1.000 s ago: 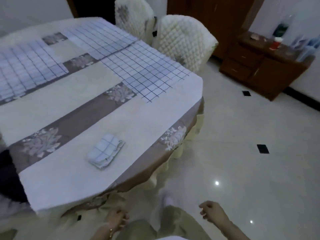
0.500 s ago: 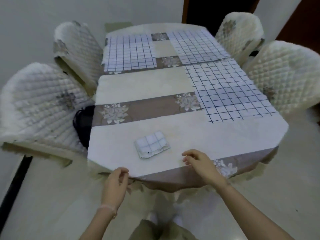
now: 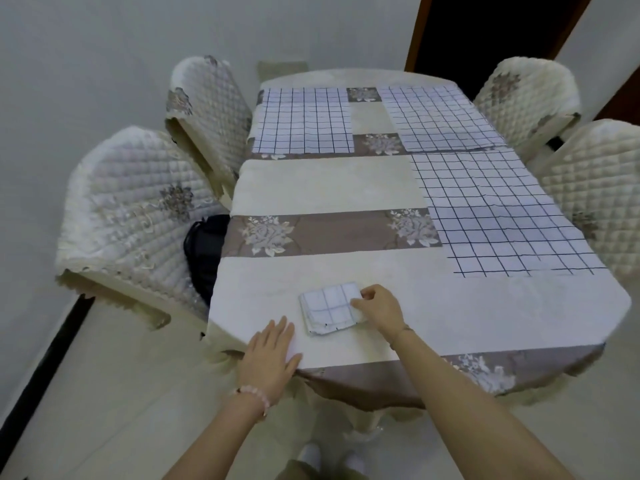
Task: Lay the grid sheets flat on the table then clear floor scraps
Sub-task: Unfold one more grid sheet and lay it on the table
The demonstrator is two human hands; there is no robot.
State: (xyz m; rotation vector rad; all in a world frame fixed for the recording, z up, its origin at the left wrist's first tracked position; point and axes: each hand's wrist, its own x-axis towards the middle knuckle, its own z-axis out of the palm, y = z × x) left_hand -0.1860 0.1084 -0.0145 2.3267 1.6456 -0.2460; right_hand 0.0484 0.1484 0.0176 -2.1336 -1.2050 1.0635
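A folded grid sheet [image 3: 327, 306] lies near the front edge of the table [image 3: 485, 306]. My right hand [image 3: 379, 308] pinches its right edge, fingers curled over the fold. My left hand [image 3: 272, 351] presses flat on the tablecloth just left of the folded sheet, fingers straight. Three grid sheets lie spread flat: one at the far left [image 3: 304, 121], one at the far right [image 3: 438, 117], and a larger one along the right side [image 3: 498, 209].
Quilted cream chairs stand on both sides: two on the left [image 3: 138, 209] [image 3: 207, 109], two on the right [image 3: 526, 95] [image 3: 595, 188]. A black bag [image 3: 206, 251] sits on the near left chair. A dark doorway [image 3: 491, 32] lies beyond the table.
My view swung from the floor to the table. Both hands rose onto the table; the right took hold of the folded sheet's edge and the left laid flat beside it.
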